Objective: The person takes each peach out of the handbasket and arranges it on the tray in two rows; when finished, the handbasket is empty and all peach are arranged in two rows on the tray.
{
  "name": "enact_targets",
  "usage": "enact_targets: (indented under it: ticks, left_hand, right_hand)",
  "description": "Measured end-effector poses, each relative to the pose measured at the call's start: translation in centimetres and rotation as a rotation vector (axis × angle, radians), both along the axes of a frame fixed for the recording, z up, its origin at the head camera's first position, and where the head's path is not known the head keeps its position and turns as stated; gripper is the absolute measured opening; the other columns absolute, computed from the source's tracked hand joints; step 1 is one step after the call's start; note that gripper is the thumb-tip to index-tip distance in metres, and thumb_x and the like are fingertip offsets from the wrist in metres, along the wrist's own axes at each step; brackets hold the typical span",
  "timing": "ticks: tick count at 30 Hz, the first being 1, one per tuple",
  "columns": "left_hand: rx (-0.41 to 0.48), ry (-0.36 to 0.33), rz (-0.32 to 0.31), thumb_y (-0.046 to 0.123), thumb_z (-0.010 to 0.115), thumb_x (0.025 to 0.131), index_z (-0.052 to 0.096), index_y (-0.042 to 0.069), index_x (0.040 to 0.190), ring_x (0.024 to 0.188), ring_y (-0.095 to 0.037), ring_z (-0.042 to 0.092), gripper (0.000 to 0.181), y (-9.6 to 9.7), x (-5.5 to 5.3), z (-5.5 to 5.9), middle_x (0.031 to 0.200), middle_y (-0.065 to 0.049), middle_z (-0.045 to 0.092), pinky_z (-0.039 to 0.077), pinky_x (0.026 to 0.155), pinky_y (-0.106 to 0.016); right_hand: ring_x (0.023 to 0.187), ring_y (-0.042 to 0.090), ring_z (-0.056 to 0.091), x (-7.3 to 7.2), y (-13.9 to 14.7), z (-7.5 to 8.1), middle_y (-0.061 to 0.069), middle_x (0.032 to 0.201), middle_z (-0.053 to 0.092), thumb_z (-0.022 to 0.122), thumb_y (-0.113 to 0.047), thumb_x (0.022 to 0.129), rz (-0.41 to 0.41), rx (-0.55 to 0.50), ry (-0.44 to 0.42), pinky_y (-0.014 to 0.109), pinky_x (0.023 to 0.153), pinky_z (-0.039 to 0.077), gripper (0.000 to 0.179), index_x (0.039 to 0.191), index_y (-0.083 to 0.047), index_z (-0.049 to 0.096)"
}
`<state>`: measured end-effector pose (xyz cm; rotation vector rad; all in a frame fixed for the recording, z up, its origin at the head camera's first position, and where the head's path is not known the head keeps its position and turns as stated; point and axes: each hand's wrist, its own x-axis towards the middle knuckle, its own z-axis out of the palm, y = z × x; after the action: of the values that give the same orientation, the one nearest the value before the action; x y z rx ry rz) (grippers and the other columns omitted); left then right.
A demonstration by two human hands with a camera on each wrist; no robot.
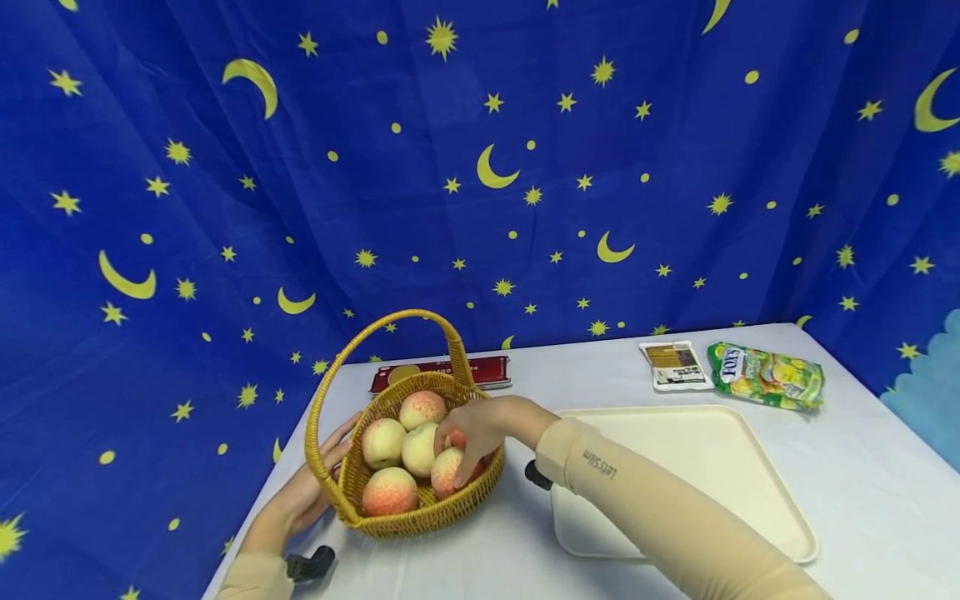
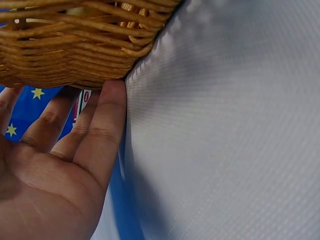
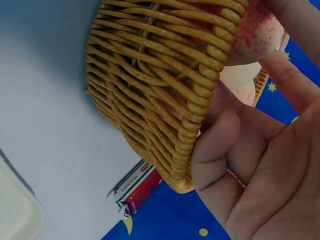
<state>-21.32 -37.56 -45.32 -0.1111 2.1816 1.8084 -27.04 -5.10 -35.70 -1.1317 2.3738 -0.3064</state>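
A woven wicker basket (image 1: 420,523) with a tall arched handle stands on the left part of the table and holds several yellow-and-red peaches (image 1: 390,492). From the right my right hand (image 1: 480,425) reaches over the rim, its thumb and fingers round a peach (image 1: 444,472) at the basket's right side. In the right wrist view that peach (image 3: 257,35) shows between the fingers, above the rim. My left hand (image 1: 303,492) rests against the basket's left outer side. The left wrist view shows its fingers extended, fingertips (image 2: 114,90) at the lower edge of the weave.
Beside the basket, to the right, lies a cream tray (image 1: 675,467), partly under my right forearm. Behind the tray are a small white-and-brown packet (image 1: 675,365) and a green Fox's candy bag (image 1: 768,377). A red package (image 1: 491,371) lies behind the basket, near the starry curtain.
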Motion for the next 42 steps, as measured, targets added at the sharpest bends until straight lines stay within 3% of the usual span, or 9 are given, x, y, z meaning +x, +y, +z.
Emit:
enact_targets:
  ticks: [7, 12, 15, 20, 24, 27, 37, 42]
  left_hand:
    - [-0.007, 0.003, 0.009, 0.049, 0.043, 0.115, 0.012, 0.039, 0.173, 0.161, -0.044, 0.025, 0.067, 0.0, 0.0, -0.2, 0.183, -0.01, 0.002, 0.044, 0.108, -0.03]
    - [-0.016, 0.006, 0.015, 0.05, 0.044, 0.114, 0.013, 0.039, 0.173, 0.162, -0.047, 0.023, 0.067, 0.1, 0.1, -0.3, 0.183, -0.011, 0.001, 0.039, 0.12, -0.044]
    - [-0.018, 0.006, 0.025, 0.051, 0.044, 0.114, 0.013, 0.039, 0.173, 0.162, -0.047, 0.024, 0.068, 0.2, 0.1, -0.3, 0.183, -0.012, 0.002, 0.038, 0.121, -0.046]
    - [-0.029, 0.007, 0.043, 0.053, 0.046, 0.113, 0.014, 0.037, 0.173, 0.162, -0.046, 0.024, 0.07, 0.4, 0.2, -0.4, 0.183, -0.012, 0.003, 0.038, 0.12, -0.045]
    - [-0.036, 0.018, 0.042, 0.053, 0.044, 0.114, 0.013, 0.037, 0.173, 0.163, -0.047, 0.022, 0.069, 0.5, 0.3, -0.3, 0.183, -0.012, 0.002, 0.037, 0.121, -0.049]
    - [-0.042, 0.032, 0.035, 0.053, 0.042, 0.114, 0.013, 0.037, 0.174, 0.163, -0.047, 0.021, 0.068, 0.6, 0.4, -0.3, 0.183, -0.013, 0.001, 0.036, 0.122, -0.051]
    - [-0.053, 0.056, 0.034, 0.054, 0.039, 0.115, 0.012, 0.036, 0.174, 0.165, -0.041, 0.015, 0.067, 0.9, 0.8, 0.0, 0.183, -0.011, 0.002, 0.03, 0.126, -0.051]
    - [-0.053, 0.073, 0.028, 0.051, 0.036, 0.116, 0.012, 0.033, 0.174, 0.164, -0.042, 0.017, 0.066, 1.0, 1.1, -0.3, 0.182, -0.014, 0.002, 0.038, 0.121, -0.042]
  right_hand:
    - [0.106, 0.007, 0.063, -0.7, 1.0, 0.2, -0.003, 0.138, 0.065, 0.089, -0.032, 0.091, 0.037, -0.109, -0.12, 0.025, 0.095, 0.054, 0.046, 0.132, -0.025, 0.07]
    - [0.085, 0.016, 0.075, -1.0, 2.2, 0.6, 0.005, 0.142, 0.062, 0.088, -0.022, 0.092, -0.023, -0.23, -0.288, 0.031, 0.081, 0.065, 0.043, 0.131, -0.025, 0.069]
    - [0.087, 0.021, 0.076, -1.2, 3.2, 0.7, 0.003, 0.14, 0.063, 0.087, -0.022, 0.093, -0.038, -0.29, -0.341, 0.037, 0.083, 0.065, 0.043, 0.131, -0.027, 0.069]
    - [0.096, 0.024, 0.076, -1.5, 5.4, 1.4, -0.004, 0.126, 0.071, 0.084, -0.023, 0.095, -0.009, -0.358, -0.324, 0.045, 0.091, 0.063, 0.044, 0.135, -0.031, 0.067]
    - [0.11, 0.018, 0.07, -1.7, 7.5, 2.0, -0.006, 0.14, 0.065, 0.083, -0.023, 0.094, -0.024, -0.413, -0.288, 0.038, 0.094, 0.059, 0.049, 0.139, -0.031, 0.066]
    - [0.119, 0.021, 0.067, -2.0, 9.3, 2.0, -0.001, 0.149, 0.061, 0.083, -0.022, 0.093, -0.045, -0.477, -0.302, 0.039, 0.098, 0.058, 0.052, 0.142, -0.026, 0.063]
    - [0.117, 0.028, 0.069, -2.6, 15.1, 0.0, 0.007, 0.15, 0.059, 0.085, -0.024, 0.094, -0.198, -0.571, -0.313, 0.042, 0.097, 0.059, 0.057, 0.145, -0.025, 0.06]
    - [0.112, 0.031, 0.072, -2.8, 17.5, -1.6, 0.012, 0.144, 0.063, 0.086, -0.024, 0.092, -0.257, -0.583, -0.28, 0.042, 0.096, 0.058, 0.058, 0.144, -0.025, 0.059]
